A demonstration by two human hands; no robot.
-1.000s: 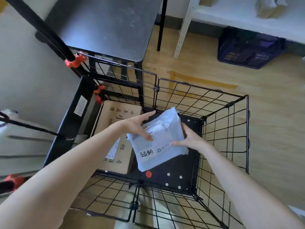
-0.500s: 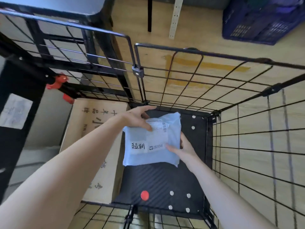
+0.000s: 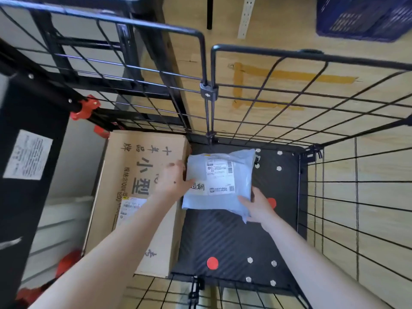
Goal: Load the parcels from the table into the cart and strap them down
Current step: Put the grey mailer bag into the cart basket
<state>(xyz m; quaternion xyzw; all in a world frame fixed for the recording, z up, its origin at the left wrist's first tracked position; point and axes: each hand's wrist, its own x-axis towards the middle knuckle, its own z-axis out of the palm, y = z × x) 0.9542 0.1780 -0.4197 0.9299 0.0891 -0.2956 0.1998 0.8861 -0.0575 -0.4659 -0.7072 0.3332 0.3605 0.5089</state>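
Mid-loading, grips the bag [image 3: 219, 181] in left hand [image 3: 171, 184] and right hand [image 3: 259, 207] beside the box [image 3: 142, 197]; next probably needs releasing onto the cart [image 3: 312, 56] floor.

Label [image 3: 219, 169] text on parcel [image 3: 213, 202] illegibly small.

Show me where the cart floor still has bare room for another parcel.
Biggest bare patch: the near half of the cart floor, between the cardboard box on the left and the right wire wall, nearer than the blue mailer. A narrow strip lies right of the mailer. Crowded: the left side, filled by the box, and the far middle.
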